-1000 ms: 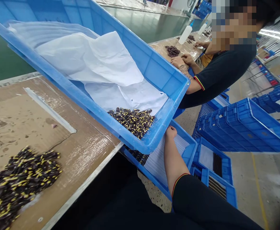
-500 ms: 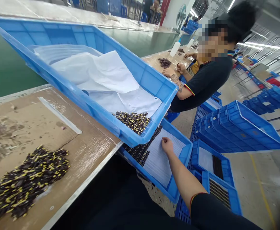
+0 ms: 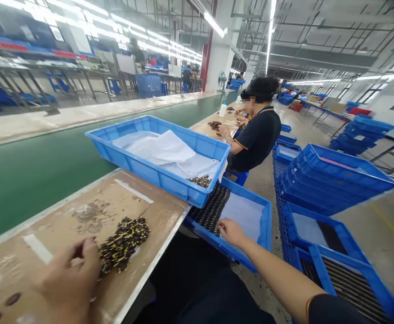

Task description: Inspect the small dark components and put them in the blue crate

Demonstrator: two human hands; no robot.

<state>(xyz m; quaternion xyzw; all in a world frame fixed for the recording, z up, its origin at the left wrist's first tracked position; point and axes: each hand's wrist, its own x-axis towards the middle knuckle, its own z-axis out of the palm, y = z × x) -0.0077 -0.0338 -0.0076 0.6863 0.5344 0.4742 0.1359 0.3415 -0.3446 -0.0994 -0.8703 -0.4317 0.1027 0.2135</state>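
Note:
My left hand (image 3: 70, 274) is over the cardboard-covered bench, beside a pile of small dark pieces with yellow ends (image 3: 124, 243). Its thumb and forefinger are curled together; motion blur hides what is between them. Further right, my right hand (image 3: 232, 231) reaches into a lower blue tray (image 3: 267, 220) with its fingertips pinched at the near end of neat rows of the dark pieces (image 3: 213, 202). Anything in that pinch is too small to make out. White lined paper (image 3: 246, 213) covers the tray's bottom beside the rows.
A big blue crate (image 3: 156, 173) with white sheets and loose pieces overhangs the bench corner. Beyond it a co-worker (image 3: 257, 130) sits at the bench. A green conveyor belt (image 3: 48, 180) runs along the left. Stacked blue crates (image 3: 332, 180) and filled trays stand at right.
My view has levelled and swung up. My left hand has come into view over the bench. My right hand has shifted from the bare paper to the ends of the rows.

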